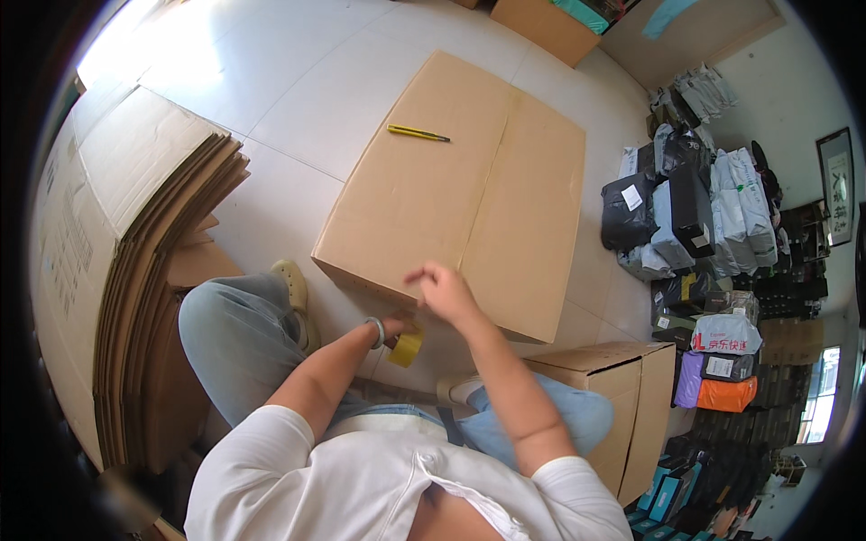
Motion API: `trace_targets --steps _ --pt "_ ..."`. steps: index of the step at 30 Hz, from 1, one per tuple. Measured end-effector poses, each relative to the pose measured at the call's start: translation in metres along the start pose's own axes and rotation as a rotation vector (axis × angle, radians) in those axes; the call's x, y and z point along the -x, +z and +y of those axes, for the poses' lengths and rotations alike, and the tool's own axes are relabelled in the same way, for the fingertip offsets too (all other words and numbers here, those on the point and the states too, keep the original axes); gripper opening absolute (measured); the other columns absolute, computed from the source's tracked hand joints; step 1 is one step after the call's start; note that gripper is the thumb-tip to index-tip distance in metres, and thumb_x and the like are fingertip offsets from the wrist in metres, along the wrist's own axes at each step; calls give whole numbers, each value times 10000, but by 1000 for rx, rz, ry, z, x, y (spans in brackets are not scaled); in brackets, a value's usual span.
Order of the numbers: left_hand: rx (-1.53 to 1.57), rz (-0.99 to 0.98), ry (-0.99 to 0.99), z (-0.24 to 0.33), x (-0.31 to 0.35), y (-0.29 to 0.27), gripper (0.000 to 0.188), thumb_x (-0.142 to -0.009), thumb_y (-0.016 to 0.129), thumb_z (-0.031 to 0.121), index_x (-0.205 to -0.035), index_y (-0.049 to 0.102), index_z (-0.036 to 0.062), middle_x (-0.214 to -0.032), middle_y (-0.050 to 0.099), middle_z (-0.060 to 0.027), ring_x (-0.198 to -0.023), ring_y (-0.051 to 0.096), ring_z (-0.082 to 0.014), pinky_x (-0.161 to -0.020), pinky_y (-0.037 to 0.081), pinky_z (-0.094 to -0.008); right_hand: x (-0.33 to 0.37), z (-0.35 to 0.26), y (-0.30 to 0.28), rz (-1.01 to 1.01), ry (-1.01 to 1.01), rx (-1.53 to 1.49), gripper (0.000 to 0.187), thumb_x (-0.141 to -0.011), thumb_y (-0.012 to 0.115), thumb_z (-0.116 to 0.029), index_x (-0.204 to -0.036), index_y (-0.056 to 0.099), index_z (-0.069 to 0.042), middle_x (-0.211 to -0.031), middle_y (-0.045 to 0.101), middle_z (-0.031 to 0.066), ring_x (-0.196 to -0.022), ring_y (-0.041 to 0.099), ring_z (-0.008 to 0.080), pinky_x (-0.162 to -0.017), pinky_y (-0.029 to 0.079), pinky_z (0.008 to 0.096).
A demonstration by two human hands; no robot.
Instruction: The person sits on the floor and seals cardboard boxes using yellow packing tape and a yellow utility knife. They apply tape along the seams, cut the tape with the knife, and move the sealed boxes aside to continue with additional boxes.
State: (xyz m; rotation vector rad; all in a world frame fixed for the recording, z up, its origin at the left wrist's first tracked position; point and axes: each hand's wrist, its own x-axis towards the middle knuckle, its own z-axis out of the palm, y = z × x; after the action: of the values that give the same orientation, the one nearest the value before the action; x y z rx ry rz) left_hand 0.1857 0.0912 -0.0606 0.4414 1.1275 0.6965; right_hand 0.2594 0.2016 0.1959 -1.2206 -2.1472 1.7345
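Note:
A large closed cardboard box (410,194) lies on the floor in front of me, with a taped seam running along its top. My left hand (395,326) is low beside the box's near side, closed around a roll of yellow tape (406,349). Above the near edge of the box is my right hand (440,288), its fingers bent and partly apart, pointing left. Nothing shows plainly between those fingers, and some are hidden behind the hand. A yellow utility knife (419,133) rests on the left part of the box top.
Flattened cardboard boxes (171,207) stand stacked at my left. Another cardboard box (613,388) is close by my right knee. Along the right wall are piled wrapped parcels (690,198). A brown carton (546,27) stands at the far end, on the tiled floor (307,99).

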Motion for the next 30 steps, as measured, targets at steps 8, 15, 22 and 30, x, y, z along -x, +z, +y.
trace_targets --steps 8,15,22,30 --pt "-107 41 13 -13 -7 -14 479 -792 711 193 -1226 519 133 -1080 604 -91 -945 632 -264 -687 574 -433 -170 -61 2 301 41 707 671 -895 501 -425 -1458 178 -254 -1281 465 226 -1190 467 367 -976 416 438" --pt "-33 -44 15 19 22 0 422 -813 684 192 -1211 551 144 -1109 600 -71 -977 619 -245 -708 574 -410 -247 -69 -19 284 325 688 667 -901 435 -543 -1465 163 -314 -1287 450 222 -1119 530 349 -952 437 417" --pt "23 -118 65 -1 4 -8 423 -825 687 227 -1211 540 133 -1093 603 -72 -971 619 -236 -737 561 -425 -233 -56 -9 489 171 732 512 -885 480 -525 -1277 426 -201 -1222 471 186 -1038 550 341 -884 474 420" --pt "-95 -154 13 15 7 -8 447 -823 688 264 -1217 532 119 -1082 609 -64 -943 625 -237 -689 560 -430 -158 3 -12 660 -24 672 369 -764 715 -194 -1056 513 -98 -1022 562 131 -936 580 277 -778 493 387"
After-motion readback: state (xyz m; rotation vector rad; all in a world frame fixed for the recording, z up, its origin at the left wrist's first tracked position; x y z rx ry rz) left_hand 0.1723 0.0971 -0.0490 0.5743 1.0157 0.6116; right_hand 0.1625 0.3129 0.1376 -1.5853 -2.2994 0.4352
